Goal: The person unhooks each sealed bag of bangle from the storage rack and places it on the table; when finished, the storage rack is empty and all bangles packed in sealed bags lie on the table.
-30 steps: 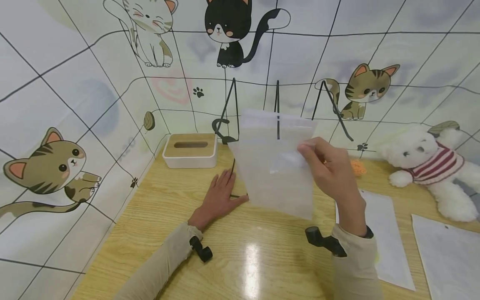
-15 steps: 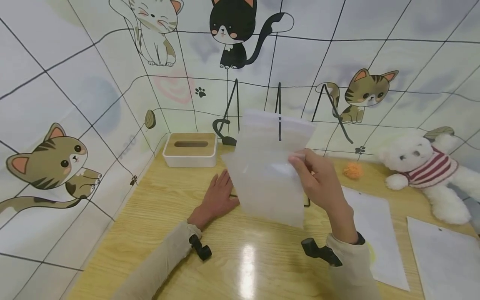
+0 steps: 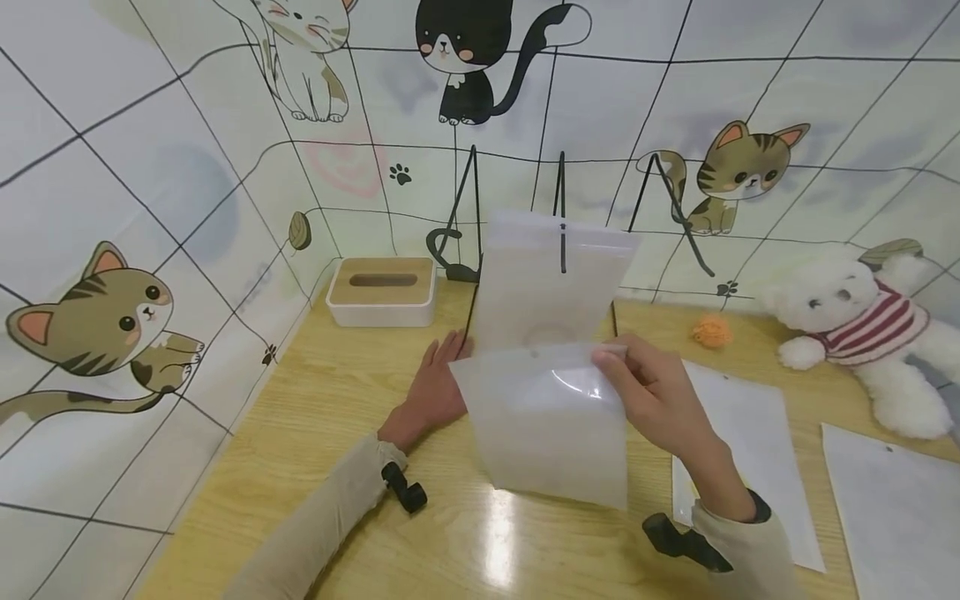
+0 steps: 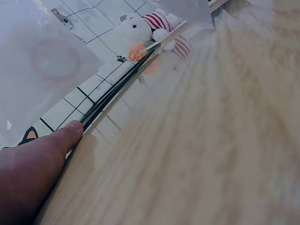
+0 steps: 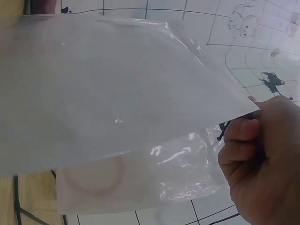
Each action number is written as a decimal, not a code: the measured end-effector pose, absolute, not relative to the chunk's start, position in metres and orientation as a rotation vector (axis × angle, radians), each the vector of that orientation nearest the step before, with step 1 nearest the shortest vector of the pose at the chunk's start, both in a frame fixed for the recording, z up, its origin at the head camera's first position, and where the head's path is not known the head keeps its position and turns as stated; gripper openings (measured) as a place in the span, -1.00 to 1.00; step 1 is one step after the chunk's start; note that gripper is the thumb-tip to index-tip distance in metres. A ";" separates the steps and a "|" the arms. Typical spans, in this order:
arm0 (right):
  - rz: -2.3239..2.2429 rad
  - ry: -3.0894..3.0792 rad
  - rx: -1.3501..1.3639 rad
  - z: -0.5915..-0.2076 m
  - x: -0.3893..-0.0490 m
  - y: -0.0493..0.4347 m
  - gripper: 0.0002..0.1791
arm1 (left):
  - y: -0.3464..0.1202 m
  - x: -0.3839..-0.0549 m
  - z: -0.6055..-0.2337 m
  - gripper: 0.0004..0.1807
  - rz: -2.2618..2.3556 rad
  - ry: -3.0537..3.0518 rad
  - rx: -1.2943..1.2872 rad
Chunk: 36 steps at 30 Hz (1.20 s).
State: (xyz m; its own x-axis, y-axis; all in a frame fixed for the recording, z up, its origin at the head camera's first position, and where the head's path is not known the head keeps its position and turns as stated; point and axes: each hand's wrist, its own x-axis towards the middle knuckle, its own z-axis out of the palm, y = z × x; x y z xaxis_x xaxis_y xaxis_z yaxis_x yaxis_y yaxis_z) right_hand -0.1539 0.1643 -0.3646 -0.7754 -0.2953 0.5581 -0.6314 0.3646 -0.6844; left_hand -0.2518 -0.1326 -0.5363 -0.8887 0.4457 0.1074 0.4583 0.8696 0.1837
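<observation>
My right hand [image 3: 660, 400] pinches the upper right corner of a translucent plastic bag [image 3: 543, 437]; its thumb and fingers meet at that corner in the right wrist view. Behind and above it, another translucent bag [image 3: 547, 283] hangs from the middle hook of a black wire stand [image 3: 562, 179]. A faint reddish ring shape [image 5: 96, 177] shows through the hanging bag in the right wrist view. My left hand [image 3: 429, 392] lies on the table with straight fingers beside the stand. In the left wrist view, its thumb touches the black base wire [image 4: 112, 96].
A white tissue box [image 3: 381, 293] with a wooden lid stands at the back left. White sheets [image 3: 757, 450] lie on the right, with an orange yarn-like clump [image 3: 711, 331] and a white plush bear [image 3: 862, 333] behind them. A cat-printed backdrop [image 3: 225, 208] surrounds the wooden table.
My right hand has moved down with its bag, which now sits lower and overlaps less of the hanging bag. My left hand has stayed in place.
</observation>
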 end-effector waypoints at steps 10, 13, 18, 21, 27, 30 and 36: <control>1.363 -2.314 0.837 -0.382 -0.146 0.179 -0.77 | -0.128 -0.252 -0.533 -0.42 -0.362 -2.989 -0.688; 1.370 -2.327 0.804 -0.388 -0.145 0.182 -0.76 | -0.128 -0.251 -0.533 -0.24 -0.353 -3.009 -0.684; 1.406 -2.420 0.792 -0.397 -0.145 0.187 -0.72 | -0.127 -0.250 -0.531 -0.10 -0.381 -2.999 -0.695; 1.386 -2.480 0.815 -0.401 -0.146 0.190 -0.66 | -0.127 -0.250 -0.530 -0.08 -0.388 -2.980 -0.692; 1.504 -2.630 0.795 -0.401 -0.147 0.193 -0.75 | -0.127 -0.250 -0.531 -0.04 -0.404 -2.995 -0.679; 1.553 -2.682 0.814 -0.400 -0.148 0.194 -0.83 | -0.127 -0.249 -0.532 -0.05 -0.427 -2.996 -0.676; 1.595 -2.823 0.850 -0.403 -0.156 0.200 -0.88 | -0.128 -0.249 -0.531 0.03 -0.475 -2.969 -0.654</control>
State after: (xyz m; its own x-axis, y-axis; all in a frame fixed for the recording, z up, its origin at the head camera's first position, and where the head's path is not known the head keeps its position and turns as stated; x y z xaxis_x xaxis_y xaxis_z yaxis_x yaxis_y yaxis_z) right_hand -0.1556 0.1996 -0.4031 -0.8507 -0.5218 0.0632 -0.3233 0.4248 -0.8456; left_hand -0.2492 -0.1278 -0.5310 -0.9077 0.3996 0.1282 0.4196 0.8622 0.2839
